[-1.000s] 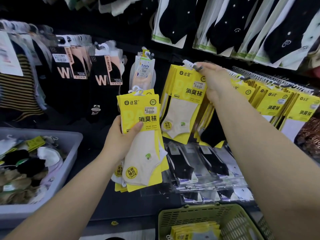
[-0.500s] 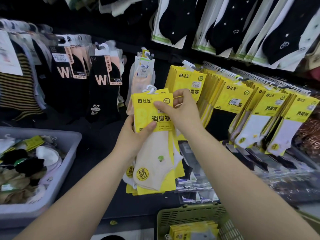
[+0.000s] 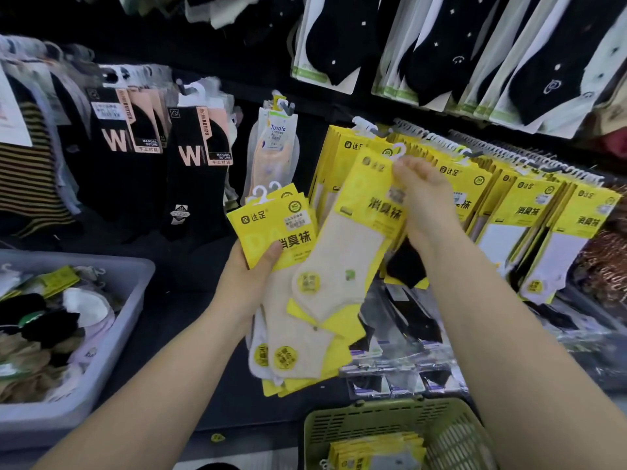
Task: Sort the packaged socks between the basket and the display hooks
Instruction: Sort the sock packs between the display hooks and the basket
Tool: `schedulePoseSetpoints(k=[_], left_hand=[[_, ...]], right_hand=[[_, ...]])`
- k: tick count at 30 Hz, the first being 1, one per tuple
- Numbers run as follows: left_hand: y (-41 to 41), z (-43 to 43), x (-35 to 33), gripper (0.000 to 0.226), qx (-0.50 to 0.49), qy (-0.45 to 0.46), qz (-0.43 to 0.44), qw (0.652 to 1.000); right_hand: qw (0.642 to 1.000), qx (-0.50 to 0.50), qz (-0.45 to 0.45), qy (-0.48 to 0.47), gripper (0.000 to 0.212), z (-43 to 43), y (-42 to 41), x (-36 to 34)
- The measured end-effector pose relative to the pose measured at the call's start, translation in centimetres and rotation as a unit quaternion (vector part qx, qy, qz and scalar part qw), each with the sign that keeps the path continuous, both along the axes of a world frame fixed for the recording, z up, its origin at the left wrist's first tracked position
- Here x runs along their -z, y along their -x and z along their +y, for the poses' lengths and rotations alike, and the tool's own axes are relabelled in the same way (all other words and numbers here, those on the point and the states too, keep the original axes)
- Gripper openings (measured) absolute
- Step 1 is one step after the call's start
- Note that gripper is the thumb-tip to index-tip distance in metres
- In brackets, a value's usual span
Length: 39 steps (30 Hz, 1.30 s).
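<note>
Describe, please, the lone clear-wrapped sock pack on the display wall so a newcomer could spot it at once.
On the middle row of the display wall, look between the black W-marked packs and the hanging yellow packs. One clear-wrapped pack hangs there on its own hook. Only it carries a white TuyaYa label over pale peach socks.

Head-worn view, forward-down, close to hands [image 3: 424, 198]
</note>
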<state>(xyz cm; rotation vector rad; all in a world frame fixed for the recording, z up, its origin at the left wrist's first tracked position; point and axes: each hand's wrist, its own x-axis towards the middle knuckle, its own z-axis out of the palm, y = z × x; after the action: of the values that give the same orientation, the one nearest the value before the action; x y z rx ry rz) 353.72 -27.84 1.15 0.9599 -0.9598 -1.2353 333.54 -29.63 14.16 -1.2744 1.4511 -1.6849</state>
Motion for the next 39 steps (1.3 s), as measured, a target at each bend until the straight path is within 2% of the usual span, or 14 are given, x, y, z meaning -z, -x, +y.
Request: schedulePoseSetpoints(k=[3, 6, 11, 14, 16, 18, 19, 21, 24, 28, 32, 35, 37, 39], left_hand=[[-1.4, -0.5, 0.2, 0.026, -0.037, 0.015, -0.075, 0.996], [-2.4, -0.8, 0.2, 0.032, -0.058, 0.023, -0.123, 0.99], [-3.2, -0.7, -0.4, 0.029, -0.062, 0.026, -0.138, 0.988], [-3.1, -0.5, -0.9, 0.031, -0.05, 0.033, -0.143, 0.988], [-2.9, -0.6, -1.3, 0.036, -0.041, 0.037, -0.144, 0.988], [-2.7, -0.7, -1.7, 0.04, -0.03, 0.039, -0.135, 0.99], [-2.4, -0.7, -1.9, 0.042, -0.025, 0.04, -0.13, 0.99], [-1.8, -0.8, -2.1, 0.044, -0.015, 0.043, -0.123, 0.991], [-0.8, -0.7, -2.3, 0.044, 0.005, 0.063, -0.11, 0.992], [0.0, -0.3, -2.2, 0.047, 0.058, 0.068, -0.063, 0.994], [-0.1, -0.5, -1.7, 0.051, 0.102, 0.055, -0.002, 0.993], [-0.2, -0.6, -1.3, 0.054, 0.106, 0.039, 0.024, 0.993], [-0.3, -0.7, -1.3, 0.043, 0.093, 0.041, 0.009, 0.995], [-0.6, -0.9, -1.5, 0.037, 0.067, 0.038, -0.008, 0.997]], right_hand=[[0.998, 0.044, 0.043, 0.026, 0.01, -1.3, 0.4, -1.9], [0.994, 0.024, 0.103, 0.015, 0.018, -2.8, -0.2, -3.1], [0.996, 0.025, 0.079, -0.025, 0.006, -4.8, -0.9, -2.8], [0.997, 0.072, 0.026, -0.003, 0.028, -5.2, -1.3, -2.2], [0.988, 0.146, 0.053, -0.013, 0.048, -4.8, -1.6, -1.2], [0.974, 0.199, 0.113, 0.006, 0.049, -3.6, -2.3, 0.2], [0.973, 0.181, 0.137, 0.026, 0.044, -2.8, -3.0, 1.1], [0.987, 0.069, 0.144, 0.033, 0.031, -1.1, -4.9, 2.6], [0.988, -0.071, 0.14, -0.006, 0.037, 0.8, -7.1, 4.1], [0.987, -0.073, 0.143, -0.019, 0.032, 1.1, -6.8, 4.0], [0.988, -0.139, 0.032, -0.059, 0.025, 1.4, -5.6, 3.6], [0.983, -0.169, -0.055, -0.044, 0.027, 1.4, -4.4, 3.0], [0.987, -0.143, -0.072, -0.014, 0.032, 1.1, -3.1, 2.3], [0.998, -0.049, -0.04, -0.002, 0.025, 0.6, -1.7, 1.6]])
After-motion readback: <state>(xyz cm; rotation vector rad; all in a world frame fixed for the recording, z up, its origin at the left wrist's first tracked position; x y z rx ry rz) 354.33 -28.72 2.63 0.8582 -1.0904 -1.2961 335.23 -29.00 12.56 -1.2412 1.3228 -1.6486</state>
